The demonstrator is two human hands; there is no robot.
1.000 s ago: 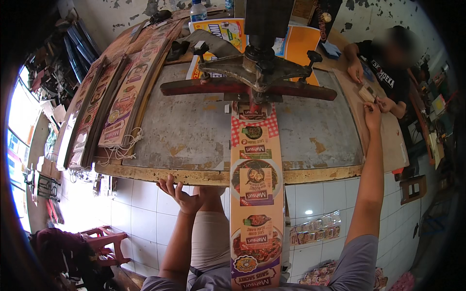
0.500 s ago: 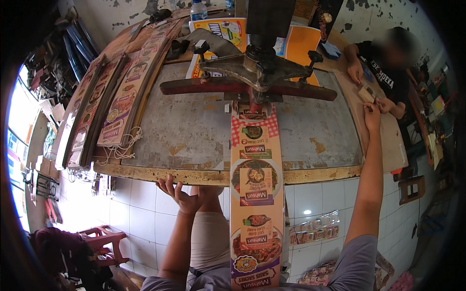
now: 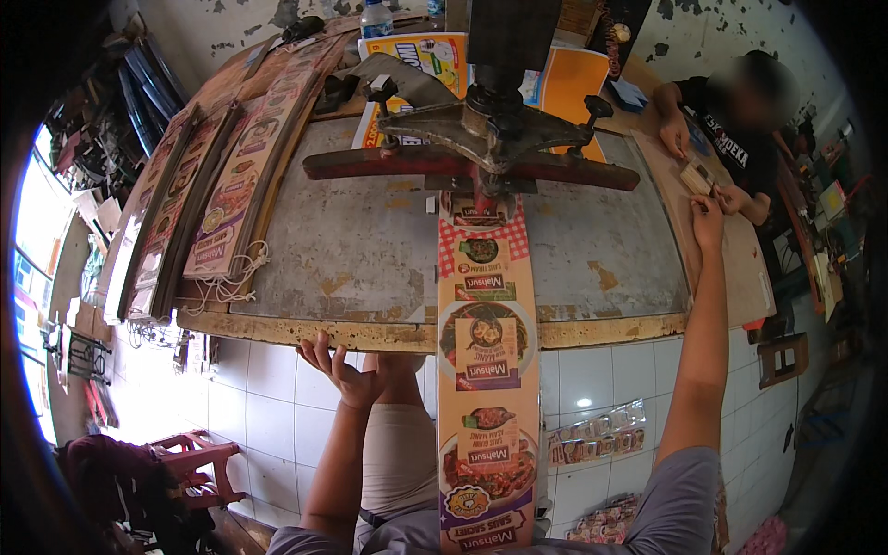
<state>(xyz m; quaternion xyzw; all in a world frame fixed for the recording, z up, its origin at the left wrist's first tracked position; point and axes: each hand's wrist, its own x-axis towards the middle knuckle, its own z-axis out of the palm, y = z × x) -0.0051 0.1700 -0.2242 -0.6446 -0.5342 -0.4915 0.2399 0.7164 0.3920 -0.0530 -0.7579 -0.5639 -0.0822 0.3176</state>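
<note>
My left hand rests at the wooden front edge of the worktable, its fingers spread and curled a little, holding nothing. Far to the right, my right hand has its fingers drawn together beside a co-worker's hand. Something small and dark seems to be at its fingertips, too small to name. Next to these hands is a small light-brown block. A long printed strip with food pictures runs from under the press's red bar over the table edge towards my body.
Long stacks of printed strips with white strings lie at the left. Behind the press are orange printed sheets and a water bottle. A co-worker sits at the right. A red stool stands lower left.
</note>
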